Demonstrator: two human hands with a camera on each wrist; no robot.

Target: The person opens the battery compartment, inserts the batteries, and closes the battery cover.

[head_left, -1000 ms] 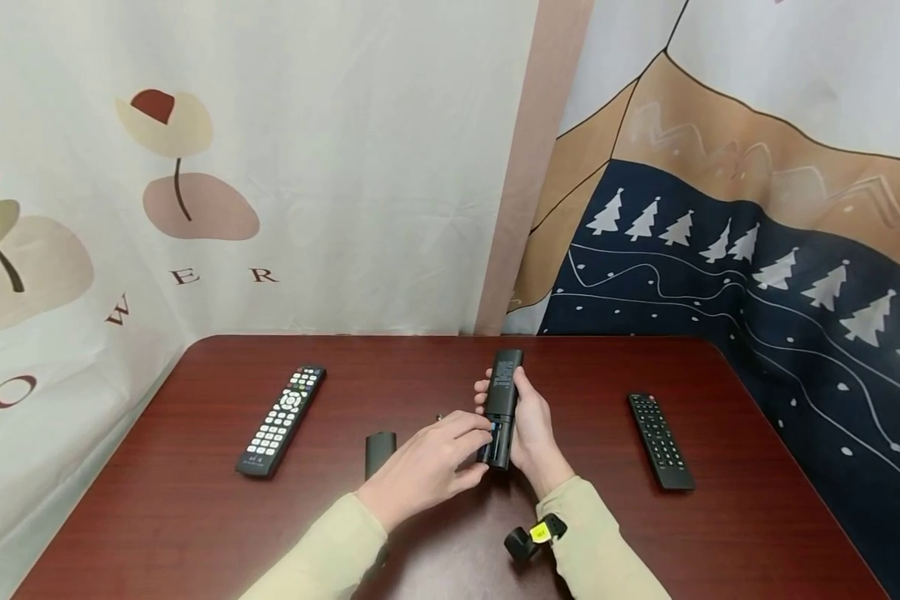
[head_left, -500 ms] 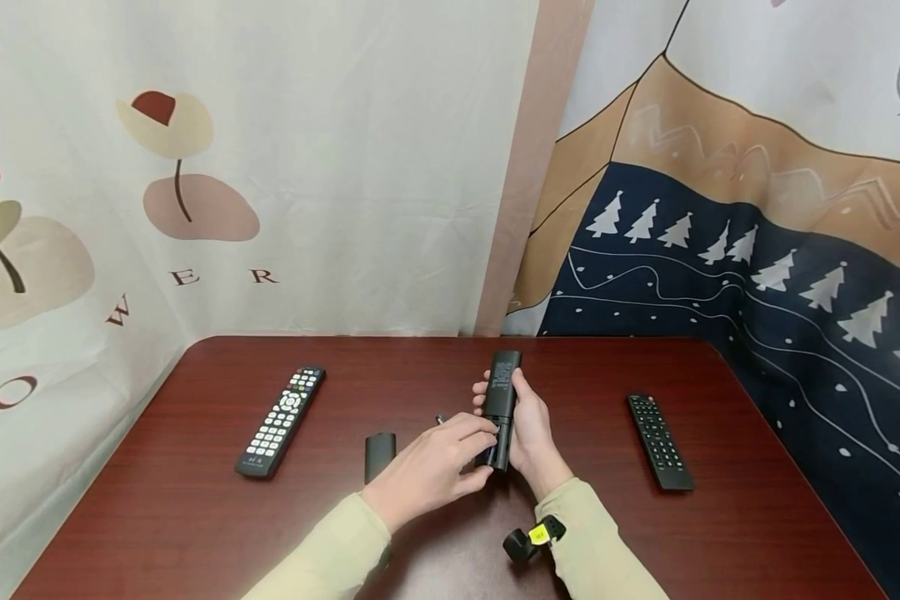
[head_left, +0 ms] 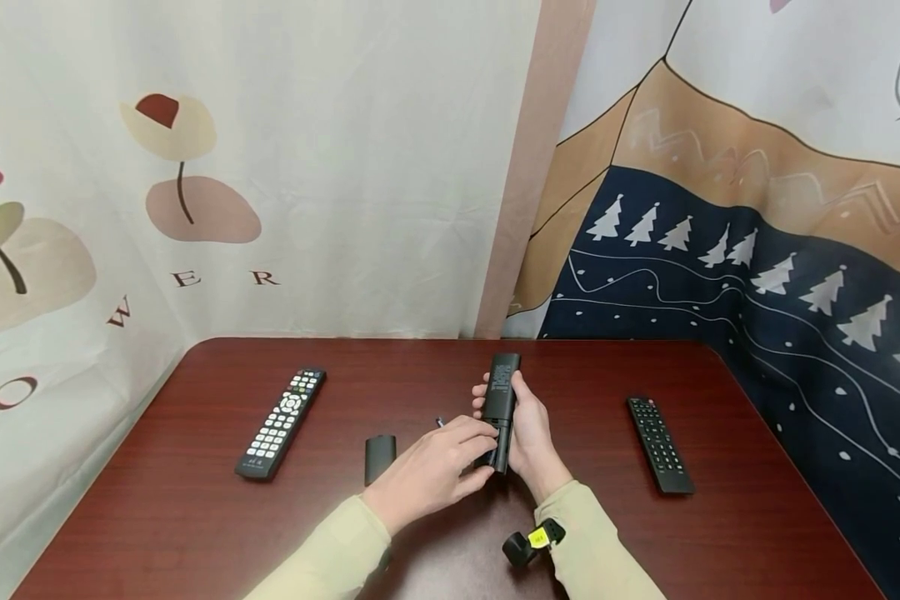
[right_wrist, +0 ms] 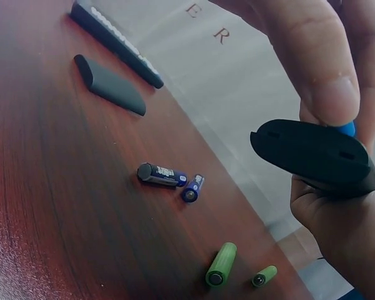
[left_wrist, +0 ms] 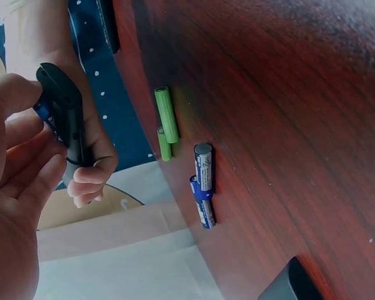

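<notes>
My right hand (head_left: 532,429) grips a black remote control (head_left: 502,383), back side up, its battery compartment uncovered. My left hand (head_left: 431,467) reaches across to that compartment. Between its thumb and fingers is a blue battery (left_wrist: 44,111), mostly hidden; in the right wrist view only a blue bit (right_wrist: 347,129) shows under the thumb. How far the battery sits in the compartment I cannot tell. On the table in the left wrist view lie two blue batteries (left_wrist: 203,169) and two green ones (left_wrist: 166,115). A dark curved piece, apparently a battery cover (head_left: 380,454), lies left of my left hand.
A remote with white buttons (head_left: 283,425) lies at the left of the reddish-brown table (head_left: 195,500), and a smaller black remote (head_left: 658,446) at the right. Printed curtains (head_left: 375,167) stand behind the table. A black wrist camera (head_left: 528,542) is strapped to my right sleeve.
My left fingers have shifted slightly right, further over the compartment, and cover the blue battery that showed there. The remote in my right hand has hardly moved.
</notes>
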